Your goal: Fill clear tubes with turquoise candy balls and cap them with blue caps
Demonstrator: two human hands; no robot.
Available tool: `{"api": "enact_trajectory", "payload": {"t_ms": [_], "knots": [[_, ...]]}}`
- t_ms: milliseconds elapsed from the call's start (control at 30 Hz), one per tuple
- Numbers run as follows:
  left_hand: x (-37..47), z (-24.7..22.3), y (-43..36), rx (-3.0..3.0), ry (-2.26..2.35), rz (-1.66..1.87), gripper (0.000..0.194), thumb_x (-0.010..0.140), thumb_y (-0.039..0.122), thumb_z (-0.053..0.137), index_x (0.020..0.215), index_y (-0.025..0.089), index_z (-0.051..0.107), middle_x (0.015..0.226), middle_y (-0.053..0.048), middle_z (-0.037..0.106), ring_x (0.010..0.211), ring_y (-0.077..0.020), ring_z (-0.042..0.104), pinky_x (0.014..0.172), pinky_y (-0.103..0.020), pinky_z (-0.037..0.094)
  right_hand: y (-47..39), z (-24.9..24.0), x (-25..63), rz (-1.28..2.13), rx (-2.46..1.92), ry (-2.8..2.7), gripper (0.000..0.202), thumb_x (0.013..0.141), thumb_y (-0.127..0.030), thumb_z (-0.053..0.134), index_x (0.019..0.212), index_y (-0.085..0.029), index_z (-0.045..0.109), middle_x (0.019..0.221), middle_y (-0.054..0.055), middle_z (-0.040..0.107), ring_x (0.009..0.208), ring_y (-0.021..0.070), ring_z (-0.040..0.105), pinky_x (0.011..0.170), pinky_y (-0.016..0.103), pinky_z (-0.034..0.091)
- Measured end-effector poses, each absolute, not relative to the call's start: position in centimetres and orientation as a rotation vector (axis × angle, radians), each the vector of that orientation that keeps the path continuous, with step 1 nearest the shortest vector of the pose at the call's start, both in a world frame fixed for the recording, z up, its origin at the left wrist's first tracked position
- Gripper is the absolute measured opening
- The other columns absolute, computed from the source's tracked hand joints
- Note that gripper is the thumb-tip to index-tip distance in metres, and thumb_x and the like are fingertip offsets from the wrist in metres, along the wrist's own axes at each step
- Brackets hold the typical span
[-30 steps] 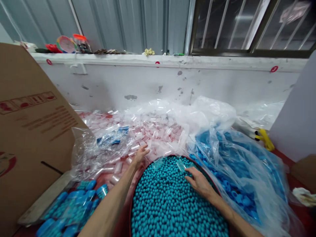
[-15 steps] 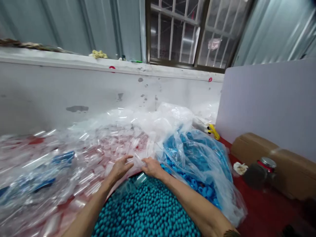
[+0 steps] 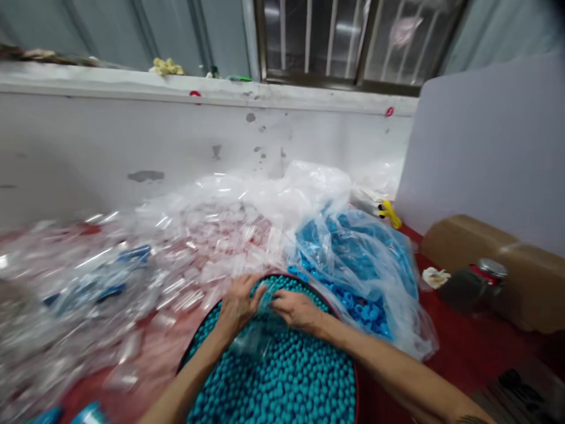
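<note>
A round tub with a dark red rim [image 3: 356, 377] is filled with small teal balls [image 3: 282, 377]. My left hand [image 3: 238, 303] is over the tub's far left part, its fingers curled and its thumb towards the right. Facing it, my right hand [image 3: 298, 309] has its fingers pinched together above the balls. Between the fingertips of both hands is a clear plastic piece [image 3: 266, 301], blurred, its exact shape hard to see. Just below the hands, clear plastic containers [image 3: 253, 341] lie on the balls.
Clear plastic pieces [image 3: 189, 259] are heaped on the red table [image 3: 445, 330] to the left and behind. An open bag [image 3: 366, 253] of blue parts lies right of the tub. Farther right are a jar with a metal lid [image 3: 492, 269], a cardboard box [image 3: 468, 238] and yellow-handled scissors [image 3: 391, 215].
Both hands have come back from the heap of clear pieces beyond the tub to above the teal balls. The view has tilted down, showing more of the tub.
</note>
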State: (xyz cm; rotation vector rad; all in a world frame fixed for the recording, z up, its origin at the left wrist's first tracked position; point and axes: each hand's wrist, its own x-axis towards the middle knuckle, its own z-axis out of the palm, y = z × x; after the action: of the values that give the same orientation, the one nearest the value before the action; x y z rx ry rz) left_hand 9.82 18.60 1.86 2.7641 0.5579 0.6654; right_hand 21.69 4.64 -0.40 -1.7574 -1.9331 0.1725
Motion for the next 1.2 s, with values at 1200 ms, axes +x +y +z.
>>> {"api": "enact_trajectory", "payload": {"t_ms": [1200], "knots": [[4.9,0.6,3.4,2.794,1.027,0.271,0.036,0.077,0.038,0.045,0.106,0.016,0.052,0.094,-0.012,0.055,0.093,-0.0282,0.046,0.080,-0.042,0.034,1.3,-0.8,19.7,0.365,-2.084,-1.930,0.022,0.084,-0.022,0.039,0.099,-0.016,0.054,0.089,0.008,0.059,0.082,0.0180,0.056,0.072,0.027,0.041]]}}
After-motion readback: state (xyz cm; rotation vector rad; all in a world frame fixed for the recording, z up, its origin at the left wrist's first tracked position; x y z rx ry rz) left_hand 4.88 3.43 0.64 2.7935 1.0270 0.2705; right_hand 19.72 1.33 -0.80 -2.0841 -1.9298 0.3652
